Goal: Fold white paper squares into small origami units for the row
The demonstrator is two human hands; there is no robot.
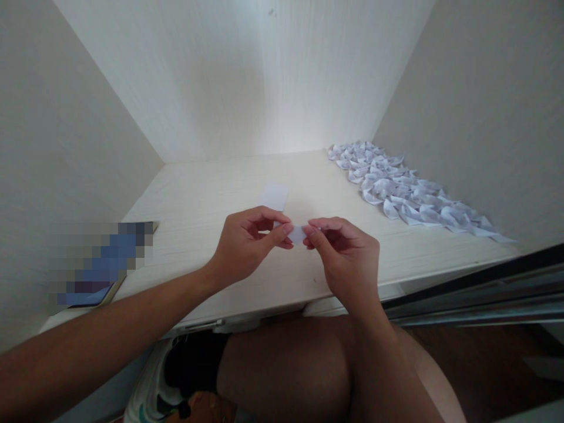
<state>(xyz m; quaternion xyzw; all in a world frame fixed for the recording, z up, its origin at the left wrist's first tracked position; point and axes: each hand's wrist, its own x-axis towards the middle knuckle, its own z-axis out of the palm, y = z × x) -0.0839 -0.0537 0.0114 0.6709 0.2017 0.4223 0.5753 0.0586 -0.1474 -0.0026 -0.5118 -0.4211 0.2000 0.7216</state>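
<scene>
Between my two hands is a small piece of white paper (297, 235), held just above the pale tabletop. My left hand (249, 241) pinches its left end between thumb and fingers. On the other end, the thumb and forefinger of my right hand (346, 249) are closed in the same way. Much of the paper is covered by my fingertips, so its folds are hard to make out. Just behind my left hand, some flat white paper (275, 195) lies on the table; whether it is one sheet or a stack I cannot tell.
Many folded white paper pieces (396, 188) lie in rows along the right wall of the pale table (198, 188). A phone-like device (108, 267), blurred out, rests at the left. Walls enclose the back and both sides. My legs are below the front edge.
</scene>
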